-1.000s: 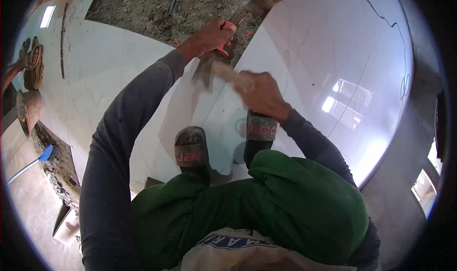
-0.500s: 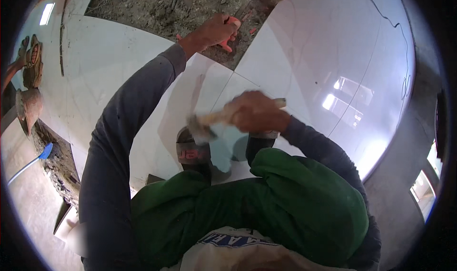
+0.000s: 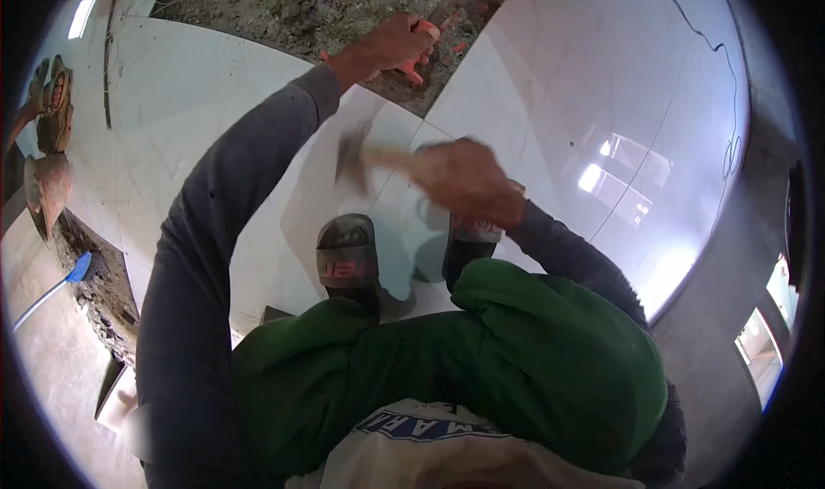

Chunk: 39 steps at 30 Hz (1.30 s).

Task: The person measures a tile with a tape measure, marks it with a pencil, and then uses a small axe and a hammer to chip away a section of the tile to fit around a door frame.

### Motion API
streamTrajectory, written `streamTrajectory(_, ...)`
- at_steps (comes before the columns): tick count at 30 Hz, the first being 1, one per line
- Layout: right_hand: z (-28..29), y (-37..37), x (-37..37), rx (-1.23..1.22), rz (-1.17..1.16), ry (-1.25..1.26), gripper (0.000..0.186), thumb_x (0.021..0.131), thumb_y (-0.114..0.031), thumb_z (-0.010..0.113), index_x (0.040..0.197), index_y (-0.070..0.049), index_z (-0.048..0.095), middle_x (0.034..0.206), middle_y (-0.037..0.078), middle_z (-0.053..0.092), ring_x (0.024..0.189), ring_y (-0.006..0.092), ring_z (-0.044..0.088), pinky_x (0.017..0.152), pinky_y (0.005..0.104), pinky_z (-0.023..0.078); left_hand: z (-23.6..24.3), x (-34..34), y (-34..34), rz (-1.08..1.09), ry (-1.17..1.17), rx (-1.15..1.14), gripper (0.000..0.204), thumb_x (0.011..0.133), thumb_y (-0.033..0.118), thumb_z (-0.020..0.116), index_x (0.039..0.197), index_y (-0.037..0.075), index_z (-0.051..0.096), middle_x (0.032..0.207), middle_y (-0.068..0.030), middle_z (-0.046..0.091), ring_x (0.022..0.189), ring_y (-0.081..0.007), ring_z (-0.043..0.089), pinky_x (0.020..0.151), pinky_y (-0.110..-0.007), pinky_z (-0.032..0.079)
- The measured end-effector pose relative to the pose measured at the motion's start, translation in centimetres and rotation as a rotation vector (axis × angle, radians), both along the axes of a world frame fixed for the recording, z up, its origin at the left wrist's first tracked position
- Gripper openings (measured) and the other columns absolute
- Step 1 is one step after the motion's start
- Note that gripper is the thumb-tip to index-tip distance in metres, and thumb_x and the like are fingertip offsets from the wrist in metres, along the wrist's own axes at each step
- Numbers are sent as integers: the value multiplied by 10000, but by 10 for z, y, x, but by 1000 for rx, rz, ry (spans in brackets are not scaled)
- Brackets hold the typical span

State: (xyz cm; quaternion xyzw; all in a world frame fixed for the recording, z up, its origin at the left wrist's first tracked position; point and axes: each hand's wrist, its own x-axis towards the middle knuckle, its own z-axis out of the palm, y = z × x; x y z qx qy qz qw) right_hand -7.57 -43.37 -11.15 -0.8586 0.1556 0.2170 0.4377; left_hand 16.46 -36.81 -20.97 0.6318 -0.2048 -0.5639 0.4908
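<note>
My left hand (image 3: 394, 44) reaches forward, its fingers closed round a red plastic tool (image 3: 413, 74) at the tile edge. Most of that tool is hidden by my fingers, so its kind does not show. In my right hand (image 3: 468, 180) is a hammer (image 3: 351, 159), gripped by its light wooden handle. Motion blurs the hammer's head, which hangs over the white floor tiles (image 3: 215, 89) ahead of my left sandal (image 3: 347, 253). A thin joint between tiles runs under the hammer's handle.
Beyond the tiles lies a rough bed of grey mortar (image 3: 258, 12) with small red plastic pieces in it. A dark cable (image 3: 716, 47) curls along the right. Far left are another person's sandalled foot (image 3: 58, 102), a trowel-like blade (image 3: 50, 192) and a blue-ended stick (image 3: 78, 267).
My right hand has lifted the hammer forward, away from my left sandal. My left hand stays closed on the red tool; the whole view has shifted slightly.
</note>
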Motion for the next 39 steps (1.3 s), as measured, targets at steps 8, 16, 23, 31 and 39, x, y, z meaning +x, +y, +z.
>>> streamTrajectory(8, -31, -15, -3, -307, 244, -352, 196, 902, -287, 684, 921, -93, 704, 823, 124, 701, 690, 360, 684, 662, 522, 544, 4, 5, -5, -22, 19, -113, 372, 1055, 320, 609, 1218, -15, 605, 987, -64, 649, 882, -158, 662, 716, -398, 669)
streamTrajectory(16, -1, -24, 16, -167, -263, -2, 195, 834, -276, 717, 913, -104, 767, 820, 107, 737, 780, 316, 713, 717, 427, 563, 11, 0, -7, 68, 57, -74, 384, 1037, 331, 625, 1165, -31, 609, 946, -73, 644, 836, -159, 652, 669, -382, 662)
streamTrajectory(23, -28, -32, 1, -206, 603, -163, 204, 839, -300, 753, 914, -113, 786, 851, 104, 770, 780, 268, 732, 726, 393, 567, 6, 5, -4, -2, 45, -80, 422, 1045, 375, 636, 1213, -8, 585, 1021, -66, 629, 913, -153, 649, 726, -387, 670)
streamTrajectory(31, -11, -2, -7, -8, 516, -248, 237, 974, -309, 634, 948, -91, 726, 777, 151, 689, 757, 359, 697, 703, 522, 567, 2, 9, 6, 29, 87, -31, 419, 1046, 352, 625, 1246, -13, 580, 1040, -76, 620, 929, -170, 649, 728, -399, 681)
streamTrajectory(39, -6, -8, 1, -43, 477, -309, 155, 927, -274, 668, 1018, -154, 704, 825, 116, 705, 780, 365, 702, 712, 501, 566, 1, 11, 3, 40, 42, -34, 407, 1052, 353, 615, 1241, -7, 591, 1000, -65, 621, 896, -166, 648, 711, -409, 679)
